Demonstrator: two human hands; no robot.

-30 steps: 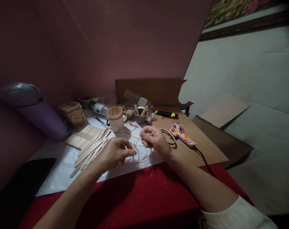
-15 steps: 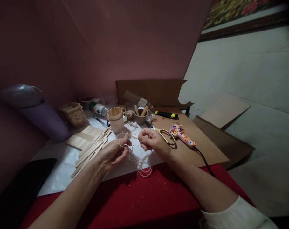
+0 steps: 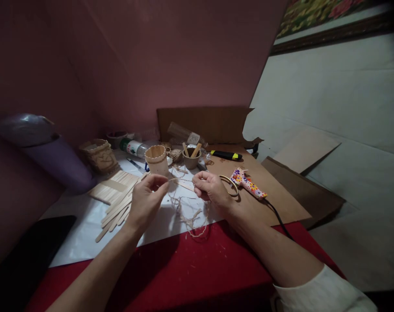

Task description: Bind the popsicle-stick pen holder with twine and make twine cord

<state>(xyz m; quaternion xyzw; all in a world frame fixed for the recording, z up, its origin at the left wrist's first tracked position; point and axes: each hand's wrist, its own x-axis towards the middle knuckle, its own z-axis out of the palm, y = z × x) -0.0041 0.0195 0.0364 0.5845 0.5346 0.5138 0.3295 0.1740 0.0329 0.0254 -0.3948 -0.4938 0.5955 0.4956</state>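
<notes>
A thin strand of twine (image 3: 180, 179) stretches between my two hands over the white sheet. My left hand (image 3: 148, 194) pinches one end between thumb and fingertips, close in front of a scalloped wooden cup (image 3: 157, 162) with a band around its upper part. The other end is pinched in my right hand (image 3: 210, 188). Loose loops of the twine (image 3: 193, 225) hang or lie below, near the sheet's front edge. Gold-handled scissors (image 3: 232, 186) rest just past my right hand, which hides part of them.
Left are loose craft sticks (image 3: 118, 212), a bundle of sticks (image 3: 107, 190) and a basket-like pot (image 3: 100, 157). A small pot with sticks (image 3: 192, 162), a bottle (image 3: 134, 147) and a utility knife (image 3: 226, 155) stand or lie behind. A patterned glue gun (image 3: 249, 183) with a cord lies right.
My left hand has turned and moved left and up, its fingers now pinched together. The strand between the hands is longer and straighter. My right hand has shifted slightly right.
</notes>
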